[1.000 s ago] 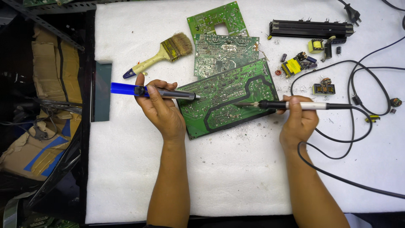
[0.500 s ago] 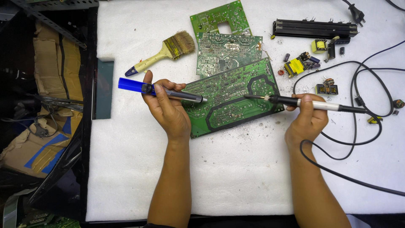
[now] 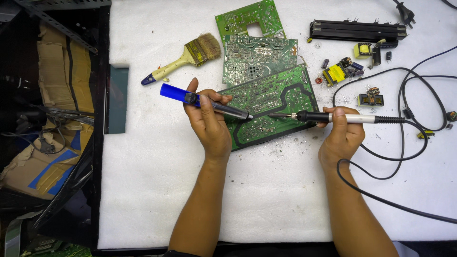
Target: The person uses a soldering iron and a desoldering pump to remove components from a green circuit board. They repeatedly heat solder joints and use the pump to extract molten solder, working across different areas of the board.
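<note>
We look down on a white padded table point(image 3: 266, 200), and every place below is given from the large green circuit board point(image 3: 271, 102) lying tilted at its middle.

Since a moment ago both tools have closed in on that board: the blue-handled suction pump point(image 3: 204, 101) has slid rightward so its tip now rests on the board's lower left part, and the soldering iron point(image 3: 328, 117) has moved in from the right until its tip sits on the board just beside the pump's tip. We judge that one solder joint is being heated and cleared.

Our left hand point(image 3: 209, 126) is wrapped closed around the pump, thumb on top. Our right hand point(image 3: 340, 138) is closed around the iron's white handle, with its black cord point(image 3: 404, 143) looping away to the right of the board.

Above the board lie two smaller boards, one grey-green point(image 3: 257, 57) touching it and one bright green point(image 3: 247, 16) beyond that. To the upper left lies a paintbrush point(image 3: 183, 59) with a pale handle. To the upper right sits a long black finned bar point(image 3: 357, 29), and nearer the board some loose parts wound in yellow point(image 3: 335, 74).

Far left of the board, cardboard with blue tape strips point(image 3: 52, 162) lies off the table. We see no readable labels or signs
</note>
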